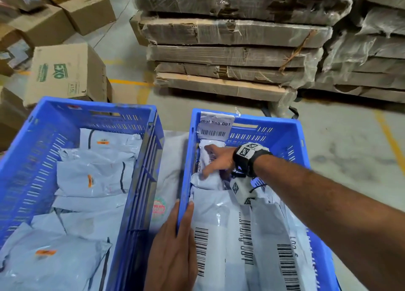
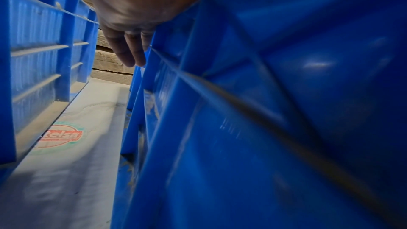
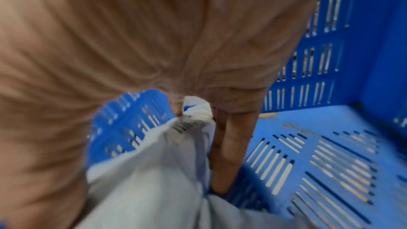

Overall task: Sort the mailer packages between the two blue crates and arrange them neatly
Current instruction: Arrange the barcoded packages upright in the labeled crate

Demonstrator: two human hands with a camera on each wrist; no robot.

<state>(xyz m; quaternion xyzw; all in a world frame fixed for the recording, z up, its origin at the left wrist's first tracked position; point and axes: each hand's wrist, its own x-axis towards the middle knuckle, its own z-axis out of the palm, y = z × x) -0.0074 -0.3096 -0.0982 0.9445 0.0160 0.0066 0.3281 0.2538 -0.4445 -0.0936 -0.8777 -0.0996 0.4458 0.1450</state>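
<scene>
Two blue crates stand side by side. The left crate (image 1: 98,106) (image 2: 33,32) holds several grey mailers (image 1: 94,174) lying flat. In the right crate (image 1: 274,120) (image 2: 286,93) (image 3: 330,145), white barcoded mailers (image 1: 219,225) lie along its near half. My right hand (image 1: 208,161) (image 3: 198,145) reaches into that crate's far left corner and pinches a small grey mailer (image 1: 210,184) (image 3: 154,163) between thumb and fingers (image 3: 231,145). My left hand (image 1: 184,205) (image 2: 132,55) rests on the right crate's left rim with its fingers straight, some outside the wall.
A paper barcode label (image 1: 215,124) hangs on the right crate's far wall. Between the crates lies a white surface with a round red logo (image 1: 158,209) (image 2: 60,135). Cardboard boxes (image 1: 68,71) stand behind the left crate, wrapped stacks of flat cardboard (image 1: 230,49) beyond.
</scene>
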